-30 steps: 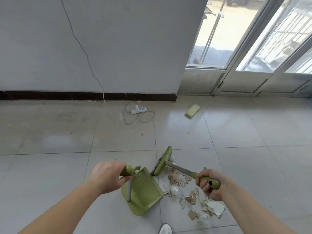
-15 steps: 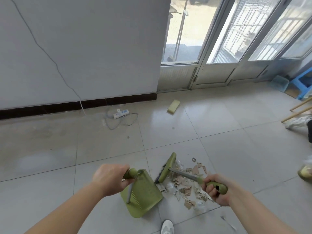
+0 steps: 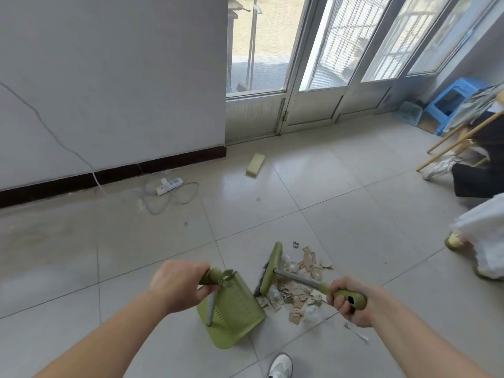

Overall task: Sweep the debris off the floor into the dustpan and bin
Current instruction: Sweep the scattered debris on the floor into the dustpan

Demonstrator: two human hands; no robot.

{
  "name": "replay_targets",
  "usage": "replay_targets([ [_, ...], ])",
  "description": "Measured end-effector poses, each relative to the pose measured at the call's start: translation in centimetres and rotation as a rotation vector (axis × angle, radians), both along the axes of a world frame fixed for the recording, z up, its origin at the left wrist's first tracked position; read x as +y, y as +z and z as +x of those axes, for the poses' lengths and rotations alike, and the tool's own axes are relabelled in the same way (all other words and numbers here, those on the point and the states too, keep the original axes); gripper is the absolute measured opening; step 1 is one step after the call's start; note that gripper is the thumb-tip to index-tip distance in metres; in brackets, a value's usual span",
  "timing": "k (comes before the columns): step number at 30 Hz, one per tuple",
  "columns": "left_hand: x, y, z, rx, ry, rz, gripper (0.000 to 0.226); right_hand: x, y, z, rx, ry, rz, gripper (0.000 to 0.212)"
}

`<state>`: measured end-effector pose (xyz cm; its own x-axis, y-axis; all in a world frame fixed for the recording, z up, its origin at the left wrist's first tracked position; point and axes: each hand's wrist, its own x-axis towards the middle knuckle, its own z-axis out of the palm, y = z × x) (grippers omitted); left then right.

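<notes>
Still my left hand (image 3: 177, 285) clenched the dustpan (image 3: 231, 315) handle and my right hand (image 3: 346, 304) the brush (image 3: 270, 268) handle; the brush head had drawn nearer the pan's mouth, debris (image 3: 297, 290) behind it on the floor (image 3: 354, 227). Farther off, a blue stool (image 3: 450, 102) had come into view.

I can't read any words, numbers or signs here. My dustpan (image 3: 231, 312) and my broom (image 3: 270, 271) are plain green with no writing I can see. The power strip (image 3: 169, 185) by the wall has a small blue patch on it, but it is too little and blurry to read. The yellow block (image 3: 255, 164) on the floor is plain too.
</notes>
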<state>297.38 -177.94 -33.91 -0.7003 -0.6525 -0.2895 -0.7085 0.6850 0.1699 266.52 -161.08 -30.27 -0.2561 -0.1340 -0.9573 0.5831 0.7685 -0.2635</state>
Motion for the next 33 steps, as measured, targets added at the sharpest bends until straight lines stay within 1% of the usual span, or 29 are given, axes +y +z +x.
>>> replay_targets([
  [3,0.0,0.0,-0.3,0.013,-0.005,0.013,0.039,0.3,0.2,-0.1,0.020,0.009,0.002,0.019],
  [6,-0.3,0.5,-0.3,0.022,-0.006,0.000,0.040,0.6,0.3,-0.3,0.017,-0.005,-0.007,0.015],
  [9,-1.1,1.1,0.0,0.038,-0.014,-0.023,0.039,0.9,0.4,-0.6,0.008,-0.047,-0.036,0.010],
  [12,-1.8,1.7,-0.1,0.039,-0.015,-0.050,0.038,0.9,0.6,-1.0,-0.018,-0.103,-0.090,0.010],
  [15,-2.4,2.1,-1.0,0.028,-0.044,-0.071,0.037,0.4,0.6,-1.4,-0.050,-0.145,-0.125,0.004],
  [21,-4.4,2.3,-3.9,0.007,-0.068,-0.108,0.038,-1.4,0.0,-2.0,-0.100,-0.159,-0.175,0.005],
  [26,-6.2,2.2,-7.7,0.008,-0.101,-0.116,0.037,-2.6,-0.3,-4.4,-0.114,-0.173,-0.184,0.007],
  [33,-8.2,2.2,-12.4,0.008,-0.146,-0.161,0.039,-4.2,-1.0,-7.7,-0.141,-0.189,-0.198,0.002],
])
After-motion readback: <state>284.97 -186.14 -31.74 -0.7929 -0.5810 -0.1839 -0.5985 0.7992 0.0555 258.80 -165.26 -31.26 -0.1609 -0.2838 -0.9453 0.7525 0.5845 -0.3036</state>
